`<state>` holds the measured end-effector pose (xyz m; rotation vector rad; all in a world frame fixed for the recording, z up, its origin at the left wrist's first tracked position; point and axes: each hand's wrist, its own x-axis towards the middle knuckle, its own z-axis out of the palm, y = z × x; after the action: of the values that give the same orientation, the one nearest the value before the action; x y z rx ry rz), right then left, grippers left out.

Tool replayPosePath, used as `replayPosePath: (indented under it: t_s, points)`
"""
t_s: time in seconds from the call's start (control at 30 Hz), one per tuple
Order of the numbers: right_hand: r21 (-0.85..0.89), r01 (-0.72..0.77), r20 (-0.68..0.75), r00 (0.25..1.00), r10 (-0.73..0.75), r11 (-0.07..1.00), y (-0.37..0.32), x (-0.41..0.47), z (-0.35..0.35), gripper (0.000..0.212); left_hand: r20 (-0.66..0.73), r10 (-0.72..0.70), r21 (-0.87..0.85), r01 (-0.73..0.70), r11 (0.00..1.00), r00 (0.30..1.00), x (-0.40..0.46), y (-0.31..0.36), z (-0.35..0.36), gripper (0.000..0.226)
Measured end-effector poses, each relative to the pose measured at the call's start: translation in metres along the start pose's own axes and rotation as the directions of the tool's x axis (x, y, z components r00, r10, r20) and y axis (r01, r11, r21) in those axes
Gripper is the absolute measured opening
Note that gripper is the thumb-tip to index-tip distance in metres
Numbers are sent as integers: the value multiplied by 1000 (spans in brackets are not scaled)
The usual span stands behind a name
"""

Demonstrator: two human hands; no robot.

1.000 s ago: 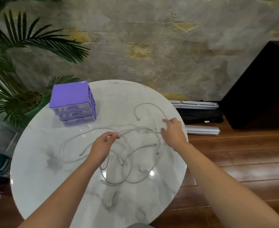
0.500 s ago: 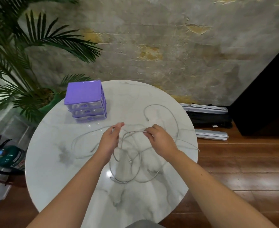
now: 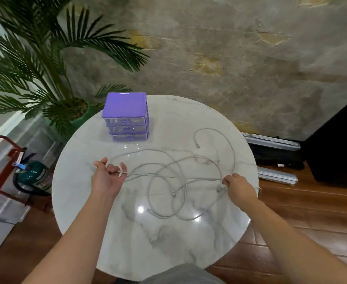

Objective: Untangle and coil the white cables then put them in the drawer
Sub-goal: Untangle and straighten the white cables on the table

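Left hand (image 3: 107,177): fingers pinch a plug end of the white cables (image 3: 168,171), left of the tangle.
Drawer unit (image 3: 125,116): purple, far left on the surface (image 3: 127,242), all drawers closed.
White cables: tangled loops at centre, one strand taut between both hands.
Right hand (image 3: 238,186): fingers clamped on that strand, near the right edge.
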<state>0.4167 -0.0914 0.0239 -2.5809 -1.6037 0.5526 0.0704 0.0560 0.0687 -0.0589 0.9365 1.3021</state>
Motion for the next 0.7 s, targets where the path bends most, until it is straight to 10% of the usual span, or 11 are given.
replayPosePath:
  t_s: [0.13,0.3,0.7]
  points:
    - [-263,42,31,999,-35,964,-22,-7,14,33,7,-42,-74,42,996,999,-5,-2,-7,26]
    - [-11,271,-67,960,-271,963,-42,-16,30,27,53,-3,-74,7,997,999,-7,6,-10,15]
    - [227,140,-29,990,-137,964,-25,-30,31,24,108,77,264,-103,959,991,-10,-9,-15,28]
